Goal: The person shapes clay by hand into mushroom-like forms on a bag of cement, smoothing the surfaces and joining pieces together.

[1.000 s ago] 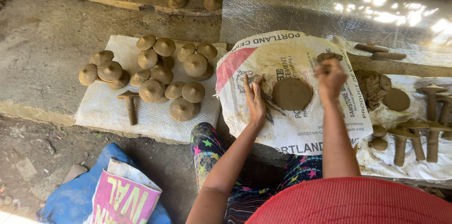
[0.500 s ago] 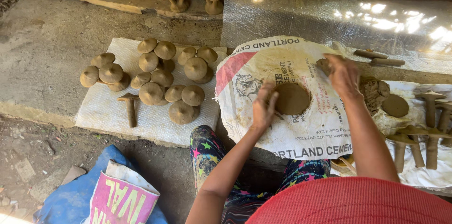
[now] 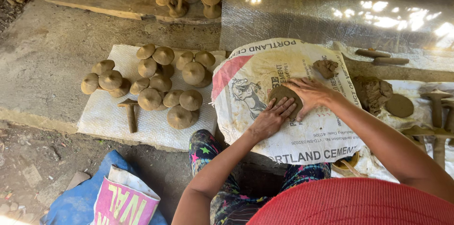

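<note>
A person presses a flat disc of clay [image 3: 282,96] on a white printed sack [image 3: 265,125] spread over the work surface. The left hand [image 3: 272,120] lies flat at the disc's near edge, fingers spread; the right hand [image 3: 309,93] covers its far side, palm down and open (neither hand pinches anything). A small clay lump [image 3: 326,67] sits on the sack just beyond. To the left, mushroom-shaped clay pieces [image 3: 163,85] crowd a white mat [image 3: 101,118].
</note>
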